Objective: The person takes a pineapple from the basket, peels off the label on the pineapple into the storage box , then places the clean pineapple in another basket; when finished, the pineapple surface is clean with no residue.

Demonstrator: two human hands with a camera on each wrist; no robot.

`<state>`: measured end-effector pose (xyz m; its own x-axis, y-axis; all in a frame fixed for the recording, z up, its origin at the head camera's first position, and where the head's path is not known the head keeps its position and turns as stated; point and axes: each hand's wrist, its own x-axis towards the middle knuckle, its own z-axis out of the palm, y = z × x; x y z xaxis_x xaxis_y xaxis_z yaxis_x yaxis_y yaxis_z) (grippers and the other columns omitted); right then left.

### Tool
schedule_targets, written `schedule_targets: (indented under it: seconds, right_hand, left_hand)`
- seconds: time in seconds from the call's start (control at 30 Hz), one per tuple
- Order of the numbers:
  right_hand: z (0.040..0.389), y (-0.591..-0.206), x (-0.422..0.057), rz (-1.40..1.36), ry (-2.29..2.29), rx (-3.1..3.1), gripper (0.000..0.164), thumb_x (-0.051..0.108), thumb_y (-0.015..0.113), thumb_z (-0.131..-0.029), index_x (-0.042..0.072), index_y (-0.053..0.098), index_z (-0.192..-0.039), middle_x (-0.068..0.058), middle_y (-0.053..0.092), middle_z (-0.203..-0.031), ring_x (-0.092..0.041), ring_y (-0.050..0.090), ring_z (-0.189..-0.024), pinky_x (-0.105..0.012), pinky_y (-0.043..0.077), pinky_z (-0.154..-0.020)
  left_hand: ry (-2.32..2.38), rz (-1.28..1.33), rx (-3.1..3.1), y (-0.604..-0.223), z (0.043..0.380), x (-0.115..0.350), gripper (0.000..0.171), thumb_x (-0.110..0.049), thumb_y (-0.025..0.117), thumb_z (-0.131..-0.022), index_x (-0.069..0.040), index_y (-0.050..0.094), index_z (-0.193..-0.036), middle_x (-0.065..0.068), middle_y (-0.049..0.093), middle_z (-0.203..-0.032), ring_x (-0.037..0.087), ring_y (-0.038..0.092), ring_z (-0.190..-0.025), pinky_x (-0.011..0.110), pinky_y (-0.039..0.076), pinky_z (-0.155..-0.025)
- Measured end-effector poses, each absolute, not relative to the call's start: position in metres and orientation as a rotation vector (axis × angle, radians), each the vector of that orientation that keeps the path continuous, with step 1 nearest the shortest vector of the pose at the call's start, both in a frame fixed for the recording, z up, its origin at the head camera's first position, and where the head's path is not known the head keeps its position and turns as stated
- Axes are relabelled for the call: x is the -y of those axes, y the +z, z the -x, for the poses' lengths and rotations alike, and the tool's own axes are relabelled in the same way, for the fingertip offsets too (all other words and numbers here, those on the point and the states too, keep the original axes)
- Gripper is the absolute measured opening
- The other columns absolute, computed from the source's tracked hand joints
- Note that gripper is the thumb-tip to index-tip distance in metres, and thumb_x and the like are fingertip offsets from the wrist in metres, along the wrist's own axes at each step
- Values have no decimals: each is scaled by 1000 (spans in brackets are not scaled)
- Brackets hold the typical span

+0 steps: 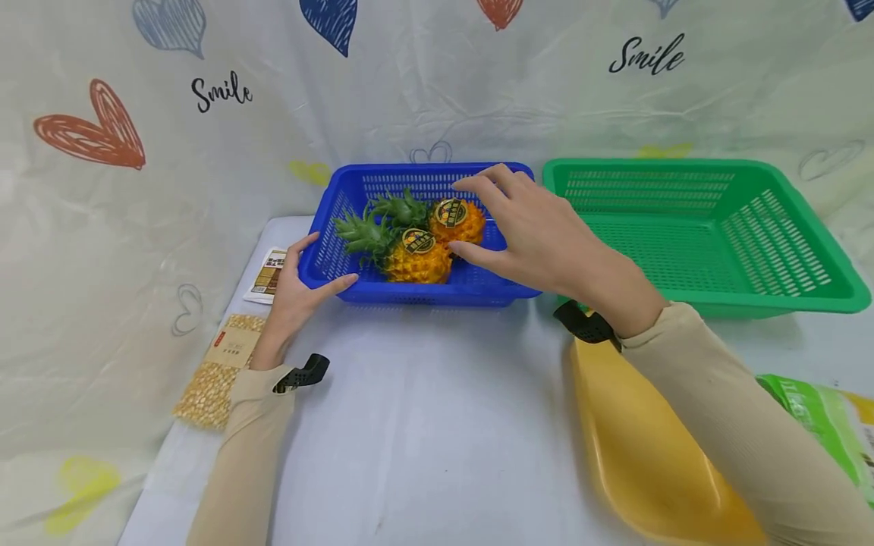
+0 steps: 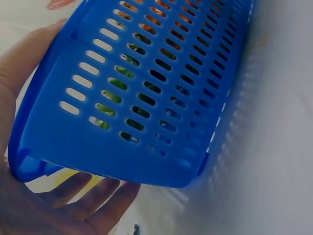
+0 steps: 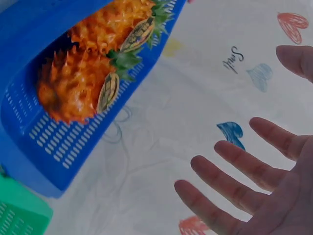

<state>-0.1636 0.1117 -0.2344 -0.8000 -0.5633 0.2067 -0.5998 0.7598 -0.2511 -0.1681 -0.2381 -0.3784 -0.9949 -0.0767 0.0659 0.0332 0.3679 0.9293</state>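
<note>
In the head view, a blue plastic basket with slotted walls stands at the back of the table. Two small orange pineapples with green leaves and black-and-gold stickers lie inside it, leaves toward the left. My left hand grips the basket's left end, thumb along the front rim; the left wrist view shows the other fingers around the outside of the end wall. Over the basket's right part hovers my right hand, fingers spread and holding nothing. Both pineapples also appear in the right wrist view, apart from that hand.
A green basket stands right of the blue one. Below it lies a yellow tray-like object, partly under my right sleeve, with a green package beyond. At left are a bag of corn kernels and a small packet.
</note>
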Motion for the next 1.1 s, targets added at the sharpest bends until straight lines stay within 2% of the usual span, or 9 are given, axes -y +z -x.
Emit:
schedule_targets:
  seconds: [0.13,0.33,0.43,0.77,1.0,1.1]
  right_hand:
    - [170,-242,-101,-937,567,2906,68,46,69,-100,13,45,-155,-14,49,-150,-32,58,-115,-47,55,-75]
    - [183,-263,-88,-926,769,3000,66,44,70,-100,12,45,-152,-10,50,-146,-30,58,-124,-48,53,-95]
    - [190,-273,-85,-921,857,3037,66,41,71,-100,9,46,-151,-12,48,-148,-32,55,-130,-50,49,-104]
    - [208,-302,-76,-863,927,3158,75,40,74,-98,-3,45,-152,-22,50,-149,-35,50,-136,-50,43,-114]
    - [213,-316,-70,-864,912,3186,77,42,75,-97,-7,47,-150,-25,51,-148,-35,54,-127,-49,48,-109]
    - [214,-319,-68,-853,908,3187,76,43,74,-97,-7,49,-149,-25,51,-147,-33,55,-119,-47,50,-103]
  left_hand:
    - [-1751,-106,2522,-377,168,237,98,-33,89,-85,-26,31,-163,7,23,-171,33,35,-147,53,32,-121]
    - [-1805,-166,2518,-376,166,238,98,-35,88,-86,-30,30,-164,9,23,-170,33,35,-147,51,32,-121]
    - [-1808,-165,2521,-376,167,239,98,-35,88,-86,-30,29,-164,11,24,-169,34,36,-146,51,33,-121]
    - [-1754,-150,2542,-378,168,238,96,-37,87,-86,-28,31,-164,10,23,-170,34,33,-149,53,30,-123]
    - [-1779,-171,2516,-377,167,235,95,-34,87,-86,-29,32,-163,6,20,-172,34,30,-151,54,27,-124]
    - [-1780,-170,2515,-377,167,234,95,-33,87,-86,-28,32,-163,5,20,-172,34,29,-151,54,27,-124]
